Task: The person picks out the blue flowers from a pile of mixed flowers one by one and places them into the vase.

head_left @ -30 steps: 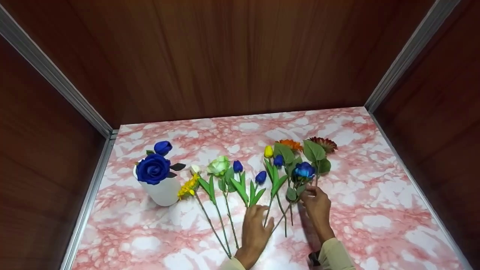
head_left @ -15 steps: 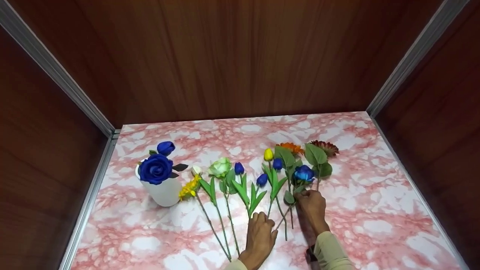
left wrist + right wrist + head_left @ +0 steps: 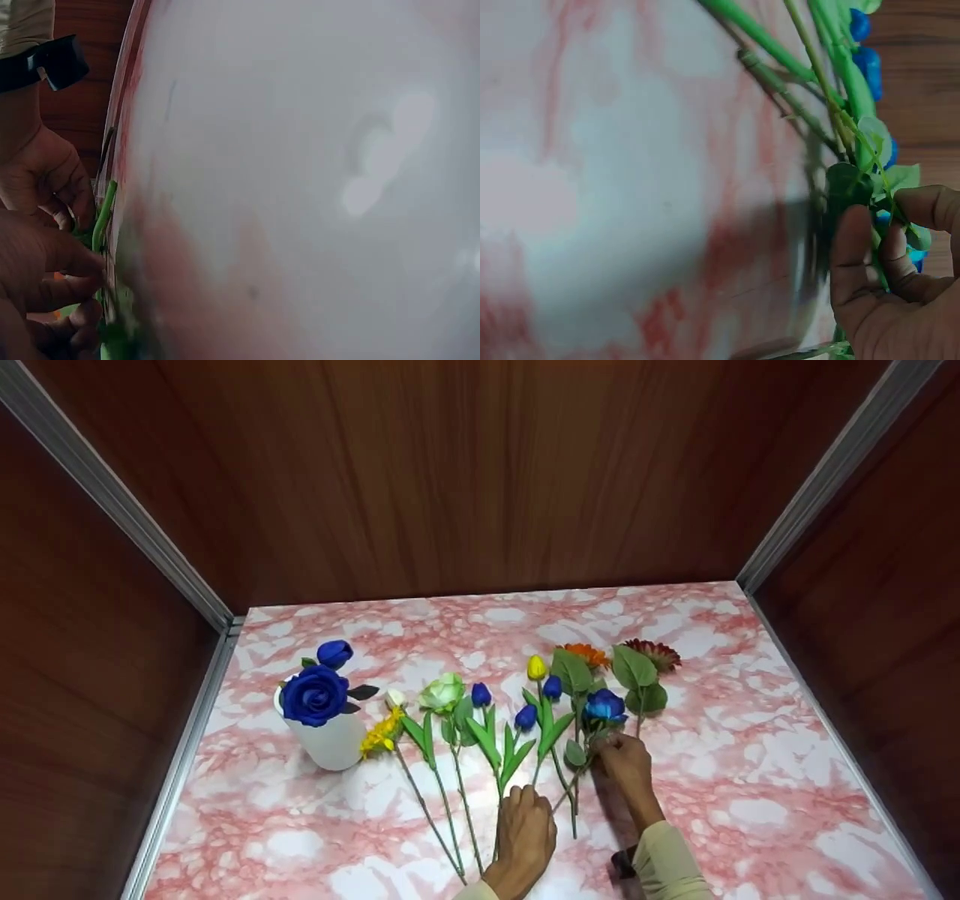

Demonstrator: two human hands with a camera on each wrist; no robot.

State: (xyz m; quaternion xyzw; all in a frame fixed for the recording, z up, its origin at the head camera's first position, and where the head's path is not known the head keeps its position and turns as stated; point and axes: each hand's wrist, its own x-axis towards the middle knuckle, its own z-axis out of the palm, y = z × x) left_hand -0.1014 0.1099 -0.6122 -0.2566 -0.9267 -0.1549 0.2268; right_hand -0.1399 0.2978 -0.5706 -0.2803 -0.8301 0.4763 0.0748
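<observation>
A blue artificial rose (image 3: 604,706) lies among the flowers at the right of the table in the head view. My right hand (image 3: 628,771) pinches it just below the bloom, by its leafy stem. In the right wrist view, thumb and fingers (image 3: 851,251) close around the green leaves (image 3: 850,184). Lower and to the left, my left hand (image 3: 525,831) has curled fingers at the lower end of that same slanting stem (image 3: 568,791). The left wrist view shows its fingertips (image 3: 88,262) pinched together there. Blue tulips (image 3: 526,717) and a yellow tulip (image 3: 536,667) lie just beyond the left hand.
A white vase (image 3: 330,742) holding blue roses (image 3: 315,695) stands at the left. Between lie a yellow flower (image 3: 382,733), a white tulip (image 3: 395,699) and a pale green flower (image 3: 442,692). Orange (image 3: 585,655) and dark red (image 3: 654,655) flowers lie behind. Brown panels surround the table (image 3: 750,810).
My left hand has moved slightly down and curled its fingers onto the stem. My right hand has shifted a little left and stays by the blue rose's leaves. The view has shifted slightly.
</observation>
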